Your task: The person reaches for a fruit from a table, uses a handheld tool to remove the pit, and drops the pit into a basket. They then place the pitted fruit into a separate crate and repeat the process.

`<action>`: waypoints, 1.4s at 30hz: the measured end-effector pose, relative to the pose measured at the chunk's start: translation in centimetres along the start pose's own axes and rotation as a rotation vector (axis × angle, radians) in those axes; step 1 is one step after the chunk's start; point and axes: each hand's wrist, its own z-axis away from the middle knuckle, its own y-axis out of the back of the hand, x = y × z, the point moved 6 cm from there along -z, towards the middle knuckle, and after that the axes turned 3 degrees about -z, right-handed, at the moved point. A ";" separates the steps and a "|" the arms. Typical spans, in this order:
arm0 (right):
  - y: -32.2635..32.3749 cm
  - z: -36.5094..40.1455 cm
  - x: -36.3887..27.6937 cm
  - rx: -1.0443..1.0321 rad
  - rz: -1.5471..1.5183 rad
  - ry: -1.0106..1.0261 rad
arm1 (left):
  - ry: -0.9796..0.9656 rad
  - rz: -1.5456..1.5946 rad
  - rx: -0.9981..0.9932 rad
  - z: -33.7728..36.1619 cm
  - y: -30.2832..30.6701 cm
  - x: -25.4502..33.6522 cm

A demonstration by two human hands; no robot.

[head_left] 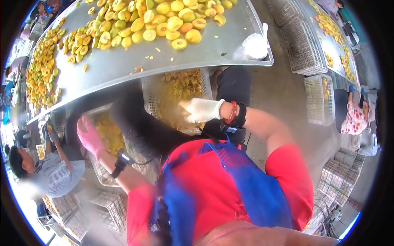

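A fruit-processing workshop: long steel desk (pixel 172 61) piled with halved yellow fruit (pixel 164 20), plastic crates (pixel 303 45) stacked on concrete floor (pixel 283 94).

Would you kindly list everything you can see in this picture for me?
fruit: many, yellow-green, heaped on the table
table: one, grey metal, across the top
bag: one, white, table's right end
crates: two, pale, below the table, holding yellow pieces
stacked crates: several, grey, upper right
person: one, striped shirt, lower left
left hand: one, pink glove, by the left crate
right hand: one, white glove, over the middle crate
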 end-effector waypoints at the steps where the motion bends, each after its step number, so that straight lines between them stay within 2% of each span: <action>1: 1.2 0.1 -0.3 0.016 -0.049 0.005 | -0.005 0.073 -0.051 0.1 -0.9 0.8; 4: 6.3 0.0 0.2 0.264 0.033 0.108 | -0.041 0.273 -0.201 0.3 -4.5 4.6; 6: 10.9 0.4 1.7 0.451 0.007 0.075 | -0.186 0.413 -0.274 -0.4 -8.6 6.6; 8: 16.2 1.9 1.8 0.567 -0.154 -0.178 | -0.212 0.352 -0.454 0.4 -11.5 9.9; 10: 21.0 1.8 6.6 0.774 0.007 -0.218 | -0.112 0.304 -0.509 0.8 -14.1 12.8; 12: 25.5 2.1 10.5 0.891 0.009 -0.192 | -0.300 0.197 -0.470 -0.2 -18.0 13.7; 14: 29.8 2.2 14.6 0.939 0.173 -0.417 | -0.431 0.092 -0.416 -0.5 -20.7 14.6; 16: 33.8 1.9 18.3 1.039 0.135 -0.465 | -0.511 -0.014 -0.358 -0.7 -22.8 15.2; 18: 37.6 1.7 21.2 1.178 0.242 -0.566 | -0.505 -0.176 -0.309 0.3 -23.1 16.0; 20: 41.7 0.6 25.7 1.073 0.343 -0.690 | -0.450 -0.232 -0.327 0.5 -23.2 16.4; 21: 43.6 0.2 27.7 1.045 0.392 -0.773 | -0.406 -0.187 -0.331 0.3 -23.3 16.3; 24: 48.1 -0.2 32.1 1.210 0.358 -0.833 | -0.307 -0.146 -0.318 -0.1 -23.3 16.4; 26: 50.9 -1.0 36.6 1.168 0.399 -0.937 | -0.294 -0.126 -0.308 -0.1 -23.6 15.8; 27: 51.8 -1.4 37.4 1.259 0.392 -0.882 | -0.294 -0.103 -0.314 0.0 -23.6 15.6; 30: 55.5 -3.9 40.7 1.301 0.357 -0.767 | -0.298 -0.062 -0.320 0.0 -23.8 16.1; 31: 56.6 -4.9 40.3 1.323 0.295 -0.665 | -0.304 -0.071 -0.323 0.1 -23.7 16.4; 33: 57.1 -8.3 39.7 1.147 -0.198 -0.538 | -0.315 -0.110 -0.314 0.1 -23.5 16.6; 34: 58.1 -11.2 41.4 1.123 -0.058 -0.467 | -0.320 -0.122 -0.312 0.1 -23.6 16.8; 35: 57.2 -13.4 35.1 0.980 0.347 -0.402 | -0.332 -0.133 -0.316 0.1 -23.6 16.9; 36: 56.2 -16.1 33.0 0.849 0.228 -0.411 | -0.342 -0.143 -0.312 0.1 -23.6 17.0; 38: 52.6 -17.7 27.6 0.806 -0.372 -0.220 | -0.364 -0.120 -0.304 0.2 -23.5 17.1; 40: 51.4 -19.1 28.0 0.801 -0.907 -0.152 | -0.361 -0.103 -0.292 0.1 -23.3 17.1; 42: 51.2 -18.8 27.4 0.815 0.044 0.016 | -0.349 -0.103 -0.299 0.3 -23.2 17.0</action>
